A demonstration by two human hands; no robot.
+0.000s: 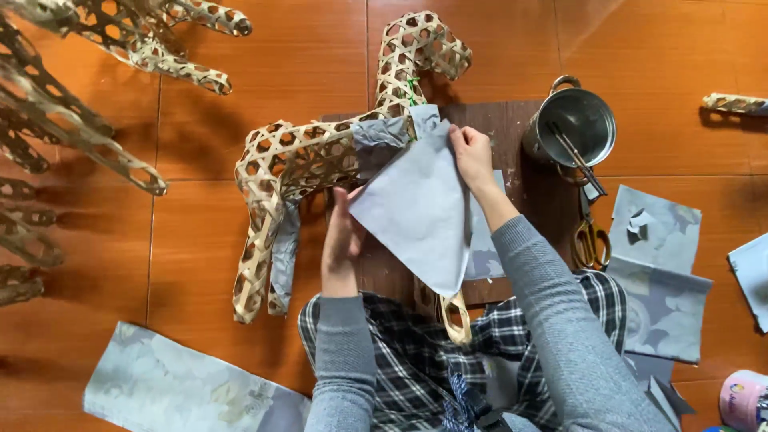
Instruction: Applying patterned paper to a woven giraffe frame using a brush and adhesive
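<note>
Nearest the camera lay the person's lap in a dark plaid cloth (400, 352), with both grey knitted sleeves (560, 320) reaching forward from it. The left hand (342, 240) held the lower left edge of a pale grey-blue sheet of paper (416, 212), its fingers (352, 206) closed on that edge. The right hand (472, 160) pinched the sheet's upper right edge, fingers curled tight near the top corner. The sheet was pressed against the flank of an open-weave bamboo frame shaped like a four-legged animal (304, 160), which lay on its side on the orange-brown tiled floor (200, 240), its neck and head pointing away from the person. More grey paper already covered part of its body and one hind leg. A dark brown board (512, 128) lay under the frame's front half. Just beyond the right hand stood a round metal pot with a handle (572, 124), sticks resting inside. Scissors with yellow handles (590, 240) lay near it. Grey patterned paper pieces (660, 272) lay to the right, and a long strip (184, 388) lay at lower left. Other woven bamboo frames (72, 120) lay along the left edge.
</note>
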